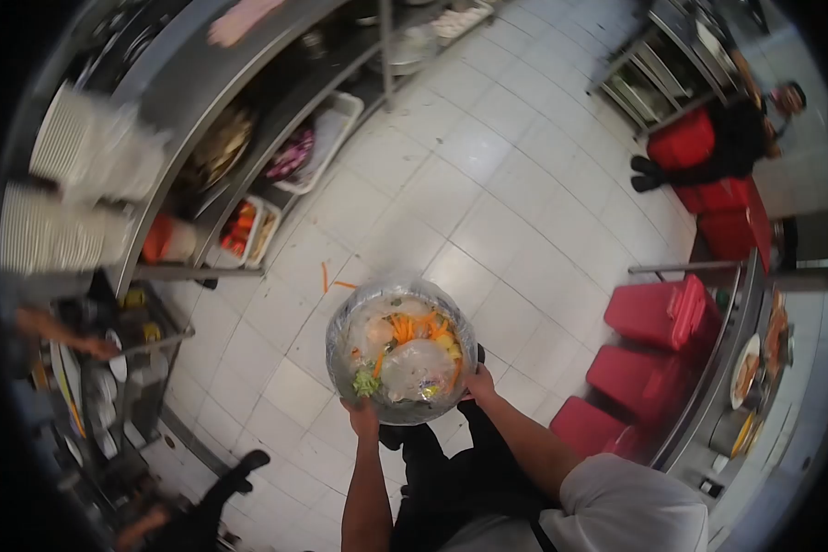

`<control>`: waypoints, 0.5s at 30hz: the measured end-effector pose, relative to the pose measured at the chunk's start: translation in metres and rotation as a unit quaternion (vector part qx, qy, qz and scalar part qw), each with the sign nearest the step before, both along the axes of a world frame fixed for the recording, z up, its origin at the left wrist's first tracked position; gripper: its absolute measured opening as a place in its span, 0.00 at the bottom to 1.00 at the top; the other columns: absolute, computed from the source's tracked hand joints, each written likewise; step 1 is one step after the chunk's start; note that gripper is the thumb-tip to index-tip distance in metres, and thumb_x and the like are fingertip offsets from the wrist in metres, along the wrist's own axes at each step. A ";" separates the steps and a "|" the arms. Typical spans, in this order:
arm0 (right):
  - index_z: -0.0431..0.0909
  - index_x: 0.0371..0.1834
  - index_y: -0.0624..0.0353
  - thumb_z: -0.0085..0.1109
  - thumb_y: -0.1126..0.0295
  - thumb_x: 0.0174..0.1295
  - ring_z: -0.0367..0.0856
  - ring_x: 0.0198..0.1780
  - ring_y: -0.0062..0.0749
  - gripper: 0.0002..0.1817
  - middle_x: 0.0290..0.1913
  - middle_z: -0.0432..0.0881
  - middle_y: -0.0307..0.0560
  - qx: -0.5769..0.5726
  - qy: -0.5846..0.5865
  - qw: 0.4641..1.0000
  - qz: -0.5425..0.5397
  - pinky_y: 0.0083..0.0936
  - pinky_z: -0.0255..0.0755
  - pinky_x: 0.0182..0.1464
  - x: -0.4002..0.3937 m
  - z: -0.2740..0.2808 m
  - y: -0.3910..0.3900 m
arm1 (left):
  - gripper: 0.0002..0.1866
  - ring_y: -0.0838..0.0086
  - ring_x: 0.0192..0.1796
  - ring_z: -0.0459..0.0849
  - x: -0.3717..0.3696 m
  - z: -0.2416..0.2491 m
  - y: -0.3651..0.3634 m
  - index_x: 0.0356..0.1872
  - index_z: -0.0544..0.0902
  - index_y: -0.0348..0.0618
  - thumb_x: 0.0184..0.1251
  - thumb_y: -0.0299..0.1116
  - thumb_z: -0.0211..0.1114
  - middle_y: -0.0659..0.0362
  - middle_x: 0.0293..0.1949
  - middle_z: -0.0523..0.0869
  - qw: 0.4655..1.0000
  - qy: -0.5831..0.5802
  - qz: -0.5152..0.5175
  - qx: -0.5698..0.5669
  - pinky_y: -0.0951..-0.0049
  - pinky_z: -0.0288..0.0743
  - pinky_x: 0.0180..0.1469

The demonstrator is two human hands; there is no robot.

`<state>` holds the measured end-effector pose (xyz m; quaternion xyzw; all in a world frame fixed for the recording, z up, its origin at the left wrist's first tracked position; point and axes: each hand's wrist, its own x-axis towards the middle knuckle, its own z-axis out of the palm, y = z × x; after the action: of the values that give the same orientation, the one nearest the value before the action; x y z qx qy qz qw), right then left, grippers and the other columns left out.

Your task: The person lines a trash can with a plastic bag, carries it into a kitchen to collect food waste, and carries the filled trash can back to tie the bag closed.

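A large round container [340, 317], lined with clear plastic, is held in front of my body over the tiled floor. Orange strips, green leafy bits, yellow pieces and crumpled plastic lie inside it. My left hand [362, 416] grips the near left rim, close to the green leaves. On the right side, my right hand [477, 382] is closed on the rim. The fingers of both hands are partly hidden by the container.
Red bins [649, 313] line the right side beside a counter. Steel shelving [317, 87] with stacked plates [55, 230] and food trays stands left. A person [741, 138] is at the upper right, another [212, 501] at the lower left. Orange scraps [325, 276] lie on the floor.
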<state>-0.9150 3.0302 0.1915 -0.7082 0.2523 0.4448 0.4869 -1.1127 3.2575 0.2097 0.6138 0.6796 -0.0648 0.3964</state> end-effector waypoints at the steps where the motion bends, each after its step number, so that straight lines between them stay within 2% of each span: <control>1: 0.70 0.64 0.61 0.59 0.65 0.53 0.84 0.49 0.47 0.32 0.52 0.81 0.56 -0.026 -0.023 0.999 -0.008 0.41 0.84 0.42 0.002 -0.002 -0.012 | 0.46 0.36 0.55 0.79 0.009 -0.001 -0.005 0.75 0.47 0.37 0.67 0.54 0.56 0.30 0.51 0.80 0.999 0.021 -0.025 -0.006 0.46 0.73 0.55; 3: 0.68 0.65 0.60 0.57 0.73 0.48 0.84 0.48 0.48 0.34 0.57 0.78 0.57 -0.072 -0.077 0.994 -0.034 0.41 0.84 0.43 0.020 -0.007 -0.040 | 0.42 0.36 0.52 0.81 0.052 -0.006 -0.012 0.74 0.50 0.37 0.68 0.52 0.55 0.30 0.48 0.82 0.995 0.052 -0.085 -0.008 0.45 0.74 0.52; 6: 0.72 0.62 0.61 0.55 0.71 0.50 0.83 0.51 0.49 0.31 0.57 0.80 0.59 -0.142 -0.129 0.981 -0.025 0.40 0.77 0.53 0.064 0.004 -0.092 | 0.33 0.42 0.37 0.86 0.130 0.009 -0.031 0.71 0.58 0.45 0.70 0.49 0.54 0.36 0.41 0.85 0.968 0.039 -0.247 0.026 0.48 0.80 0.40; 9: 0.71 0.65 0.60 0.55 0.61 0.53 0.78 0.59 0.53 0.33 0.56 0.80 0.62 -0.215 -0.089 0.970 -0.073 0.40 0.71 0.60 0.110 0.002 -0.142 | 0.31 0.39 0.39 0.84 0.227 0.030 -0.060 0.70 0.59 0.38 0.72 0.43 0.52 0.36 0.34 0.85 0.913 0.040 -0.399 0.069 0.45 0.75 0.41; 10: 0.70 0.66 0.60 0.53 0.64 0.54 0.77 0.60 0.55 0.32 0.57 0.80 0.62 -0.211 -0.073 0.969 -0.105 0.41 0.71 0.61 0.134 0.026 -0.155 | 0.30 0.39 0.38 0.84 0.258 0.029 -0.071 0.70 0.60 0.39 0.72 0.42 0.51 0.37 0.33 0.85 0.899 0.034 -0.430 0.079 0.45 0.75 0.41; 13: 0.72 0.64 0.58 0.53 0.64 0.55 0.78 0.58 0.57 0.30 0.56 0.81 0.61 -0.298 -0.135 0.905 -0.271 0.43 0.71 0.59 0.171 -0.019 -0.182 | 0.27 0.41 0.36 0.84 0.360 0.025 -0.104 0.70 0.62 0.43 0.73 0.41 0.49 0.39 0.32 0.85 0.852 0.003 -0.512 0.108 0.45 0.74 0.39; 15: 0.74 0.62 0.57 0.55 0.62 0.56 0.79 0.56 0.58 0.28 0.54 0.82 0.59 -0.346 -0.089 0.857 -0.371 0.44 0.72 0.58 0.217 -0.008 -0.199 | 0.26 0.42 0.35 0.84 0.438 0.030 -0.139 0.70 0.63 0.46 0.74 0.40 0.48 0.41 0.31 0.86 0.818 -0.026 -0.561 0.126 0.45 0.74 0.37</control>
<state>-0.6978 2.8316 0.1840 -0.7215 0.5892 0.0501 0.3603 -0.6750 3.1184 0.2401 0.9349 0.2089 -0.1735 0.2284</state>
